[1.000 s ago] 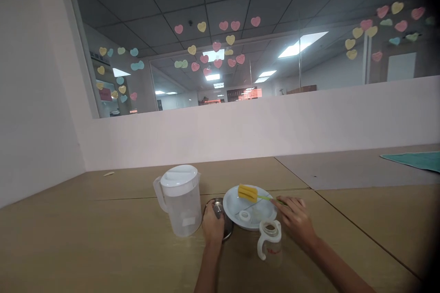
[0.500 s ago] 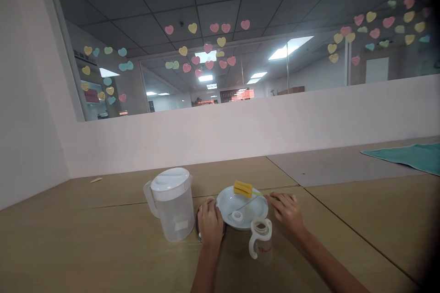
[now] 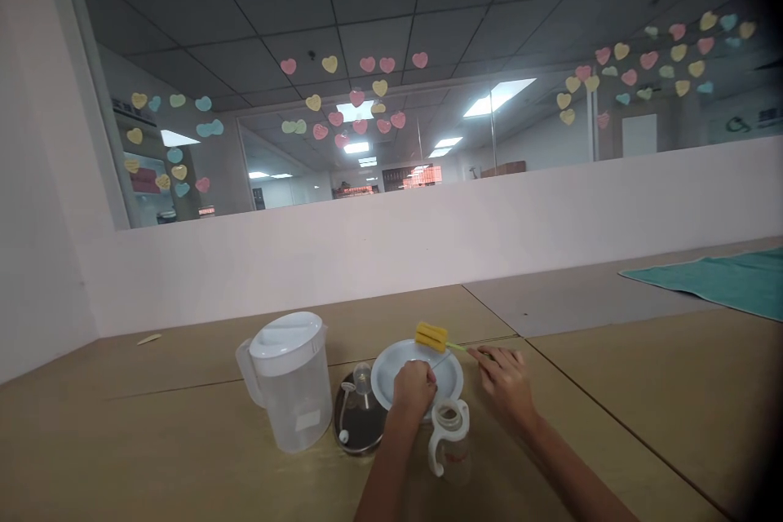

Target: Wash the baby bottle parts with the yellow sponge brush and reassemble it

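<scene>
My right hand (image 3: 506,382) is closed around the thin green handle of a sponge bottle brush (image 3: 431,336). The brush's yellow head rests at the far rim of a pale bowl (image 3: 380,379). Over that bowl, my left hand (image 3: 414,388) has its fingers curled closed; whatever they hold is hidden. Close in front of the bowl stands a clear baby bottle (image 3: 453,453) with a white handled collar and no top on. A round dark metal tray (image 3: 360,428) to the left carries a clear dome-shaped cap (image 3: 362,376) and a white straw piece (image 3: 345,416).
A lidded translucent pitcher (image 3: 299,400) stands left of the tray. A teal cloth (image 3: 715,281) lies at the far right. A low white wall (image 3: 367,253) with a window above it borders the wooden table (image 3: 183,440). One small yellowish strip (image 3: 149,338) lies far left.
My left hand has gone from the tray to over the bowl, uncovering the cap and straw piece. The white ring in the bowl is now out of sight. My right hand keeps the brush.
</scene>
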The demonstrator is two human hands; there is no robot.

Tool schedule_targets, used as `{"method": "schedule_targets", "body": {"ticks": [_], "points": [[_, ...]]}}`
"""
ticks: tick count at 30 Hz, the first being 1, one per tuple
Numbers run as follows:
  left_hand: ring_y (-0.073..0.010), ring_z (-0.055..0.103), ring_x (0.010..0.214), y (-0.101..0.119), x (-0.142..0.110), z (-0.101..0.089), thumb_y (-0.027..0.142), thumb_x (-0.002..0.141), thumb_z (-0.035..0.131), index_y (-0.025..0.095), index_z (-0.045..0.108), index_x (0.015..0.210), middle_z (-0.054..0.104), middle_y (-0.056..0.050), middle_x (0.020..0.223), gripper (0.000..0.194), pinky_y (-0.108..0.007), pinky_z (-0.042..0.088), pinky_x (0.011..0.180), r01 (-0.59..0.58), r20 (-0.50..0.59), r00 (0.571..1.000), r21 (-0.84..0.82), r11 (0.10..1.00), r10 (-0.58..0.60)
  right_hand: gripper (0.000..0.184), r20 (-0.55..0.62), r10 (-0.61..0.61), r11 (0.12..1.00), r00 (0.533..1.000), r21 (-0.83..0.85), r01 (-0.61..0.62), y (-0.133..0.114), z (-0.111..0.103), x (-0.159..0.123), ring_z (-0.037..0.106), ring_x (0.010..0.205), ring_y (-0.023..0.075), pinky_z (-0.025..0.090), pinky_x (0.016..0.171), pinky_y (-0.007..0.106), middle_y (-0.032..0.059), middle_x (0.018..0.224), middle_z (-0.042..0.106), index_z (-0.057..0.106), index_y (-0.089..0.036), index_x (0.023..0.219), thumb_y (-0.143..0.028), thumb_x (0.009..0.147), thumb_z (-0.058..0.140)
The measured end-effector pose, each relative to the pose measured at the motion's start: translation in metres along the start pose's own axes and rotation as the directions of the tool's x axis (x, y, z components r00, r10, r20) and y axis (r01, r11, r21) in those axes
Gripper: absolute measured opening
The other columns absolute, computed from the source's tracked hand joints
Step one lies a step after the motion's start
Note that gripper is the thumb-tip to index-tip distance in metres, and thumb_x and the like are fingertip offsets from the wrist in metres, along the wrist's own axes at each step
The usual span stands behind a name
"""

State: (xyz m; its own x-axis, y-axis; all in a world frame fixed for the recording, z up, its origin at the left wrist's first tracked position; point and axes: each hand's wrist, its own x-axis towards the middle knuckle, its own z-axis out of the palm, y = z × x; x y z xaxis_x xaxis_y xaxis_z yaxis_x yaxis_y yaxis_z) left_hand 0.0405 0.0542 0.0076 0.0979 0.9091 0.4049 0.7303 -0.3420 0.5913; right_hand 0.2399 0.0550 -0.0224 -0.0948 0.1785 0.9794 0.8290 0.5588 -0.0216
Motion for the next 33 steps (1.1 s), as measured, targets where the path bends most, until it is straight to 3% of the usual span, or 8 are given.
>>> {"method": "schedule_targets", "body": {"ticks": [8,13,16,19,23,27,30,33], "points": [[-0.0133,0.063,0.075,-0.018,-0.027,-0.034,0.026,0.072,0.050,0.017,0.058,0.084,0.065,-0.004,0.085,0.017,-0.022,0.048,0.069,-0.036,-0.119,0.993,-0.321,0.947,-0.003,0.027,-0.045,-0.070,0.994,0.997,0.081,0.073,-0.006,-0.011,0.005,0.053,0.070,0.0127,0.031,0.066,0.028,0.0041,0.076,0.061,0.067,-0.019,0.091,-0.009,0.077,0.046],[-0.0136,0.061,0.069,-0.024,-0.042,-0.032,0.032,0.066,0.062,0.016,0.057,0.076,0.061,-0.001,0.072,0.019,-0.022,0.048,0.067,-0.061,-0.180,0.982,-0.612,0.788,-0.064,0.028,0.015,-0.194,0.979,0.981,0.072,0.192,-0.010,-0.007,-0.002,0.051,0.071,0.0128,0.031,0.066,0.029,0.0053,0.081,0.060,0.067,-0.018,0.094,-0.011,0.074,0.047],[-0.0140,0.061,0.071,-0.022,-0.044,-0.032,0.033,0.067,0.063,0.016,0.056,0.076,0.061,-0.002,0.073,0.020,-0.023,0.049,0.067,-0.112,-0.289,0.951,-0.656,0.746,-0.111,0.028,0.054,-0.200,0.979,0.978,0.046,0.198,-0.011,-0.004,-0.005,0.050,0.070,0.0129,0.030,0.066,0.029,0.0055,0.081,0.061,0.066,-0.018,0.094,-0.011,0.075,0.047],[-0.0158,0.062,0.075,-0.023,-0.045,-0.038,0.031,0.070,0.058,0.017,0.058,0.080,0.063,-0.004,0.081,0.018,-0.027,0.049,0.073,-0.134,-0.443,0.886,-0.522,0.842,-0.133,0.026,0.048,-0.156,0.985,0.987,0.082,0.152,-0.011,-0.004,-0.006,0.050,0.069,0.0124,0.030,0.066,0.029,0.0046,0.078,0.060,0.067,-0.018,0.090,-0.011,0.075,0.046],[-0.0190,0.060,0.084,-0.036,-0.047,-0.052,0.024,0.075,0.048,0.019,0.059,0.084,0.062,-0.005,0.088,0.015,-0.032,0.046,0.080,-0.035,-0.569,0.822,-0.110,0.993,-0.035,0.025,-0.008,-0.043,0.994,0.999,0.100,0.044,-0.012,-0.008,-0.002,0.051,0.069,0.0117,0.031,0.066,0.028,0.0037,0.075,0.059,0.067,-0.017,0.085,-0.010,0.075,0.046],[-0.0188,0.058,0.086,-0.057,-0.049,-0.061,0.015,0.076,0.042,0.019,0.058,0.087,0.060,-0.005,0.090,0.019,-0.030,0.044,0.081,0.143,-0.516,0.854,0.118,0.983,-0.063,0.024,0.001,-0.027,0.998,1.000,0.049,0.027,-0.010,-0.008,-0.001,0.052,0.068,0.0121,0.031,0.066,0.028,0.0037,0.074,0.060,0.067,-0.017,0.083,-0.010,0.076,0.045],[-0.0178,0.059,0.087,-0.073,-0.048,-0.062,0.010,0.073,0.044,0.018,0.058,0.087,0.060,-0.006,0.093,0.021,-0.027,0.043,0.078,0.267,-0.469,0.868,0.161,0.950,-0.164,0.023,0.015,-0.034,0.998,0.999,0.047,0.033,-0.010,-0.006,-0.003,0.052,0.068,0.0125,0.030,0.066,0.028,0.0040,0.073,0.060,0.066,-0.017,0.082,-0.010,0.077,0.045],[-0.0176,0.060,0.087,-0.081,-0.048,-0.058,0.008,0.071,0.047,0.017,0.060,0.087,0.062,-0.007,0.093,0.023,-0.026,0.043,0.077,0.287,-0.427,0.883,0.160,0.944,-0.196,0.023,0.019,-0.037,0.998,0.999,0.058,0.035,-0.010,-0.005,-0.004,0.052,0.068,0.0125,0.030,0.066,0.028,0.0040,0.074,0.061,0.066,-0.017,0.083,-0.010,0.077,0.045]]}}
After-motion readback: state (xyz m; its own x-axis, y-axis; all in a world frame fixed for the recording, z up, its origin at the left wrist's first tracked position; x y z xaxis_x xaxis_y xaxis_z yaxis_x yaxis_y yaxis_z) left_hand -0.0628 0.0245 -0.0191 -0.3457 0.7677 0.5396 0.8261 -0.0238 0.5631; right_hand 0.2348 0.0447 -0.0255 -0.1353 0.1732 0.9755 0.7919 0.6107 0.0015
